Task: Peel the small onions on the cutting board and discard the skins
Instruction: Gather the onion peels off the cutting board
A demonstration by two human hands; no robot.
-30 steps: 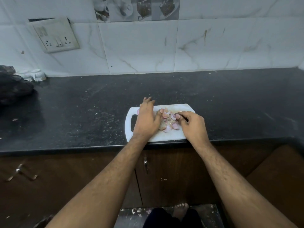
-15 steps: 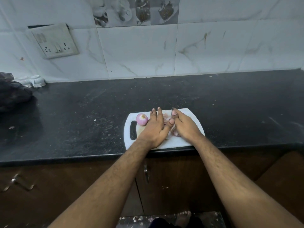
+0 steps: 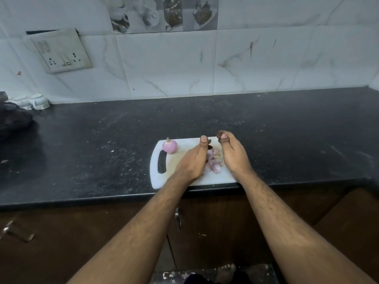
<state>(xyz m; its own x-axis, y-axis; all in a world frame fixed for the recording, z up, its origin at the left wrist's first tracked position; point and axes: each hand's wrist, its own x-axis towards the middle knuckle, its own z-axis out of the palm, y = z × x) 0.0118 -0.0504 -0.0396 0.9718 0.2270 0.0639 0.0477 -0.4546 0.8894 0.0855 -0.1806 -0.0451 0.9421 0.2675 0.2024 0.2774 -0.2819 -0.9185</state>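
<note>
On the board [image 3: 184,181], both hands are cupping a heap of skins [image 3: 213,163]. The left hand [image 3: 194,160] is standing on edge, thumb up; the right hand [image 3: 231,154] is curling its fingers inward. An onion [image 3: 169,146] is sitting at the board's far-left corner.

left hand [image 3: 193,160], right hand [image 3: 231,153] flank skins [image 3: 213,163] | onion [image 3: 169,146] on cutting board [image 3: 184,143]
</note>
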